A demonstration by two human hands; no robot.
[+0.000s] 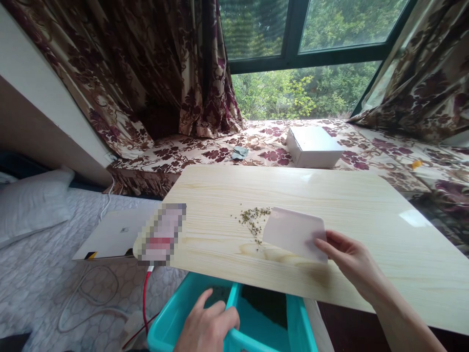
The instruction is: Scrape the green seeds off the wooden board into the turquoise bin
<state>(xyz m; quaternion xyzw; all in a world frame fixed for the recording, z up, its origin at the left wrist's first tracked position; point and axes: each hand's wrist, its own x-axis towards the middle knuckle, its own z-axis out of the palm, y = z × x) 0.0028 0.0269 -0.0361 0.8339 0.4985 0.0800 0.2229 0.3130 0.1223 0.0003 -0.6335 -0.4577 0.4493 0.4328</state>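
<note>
My right hand (344,256) pinches the right edge of a thin, pale, translucent sheet (293,232) between thumb and fingers. The sheet's left edge touches a scattered patch of small, dry, greenish-brown bits (254,215) on the light wood tabletop (220,186). Below the table's near edge, my left hand (208,325) is on the divider of a turquoise bin (168,313), one finger stretched out and the others bent. Dark material (267,303) shows in the bin's right compartment; my hand partly hides the left one.
A pixelated phone-like object (163,234) with a red cable (145,293) lies at the table's left end, beside a white laptop-like slab (117,232) on the bed. A white box (315,146) and a crumpled grey-green wrapper (240,153) sit on the flowered window seat.
</note>
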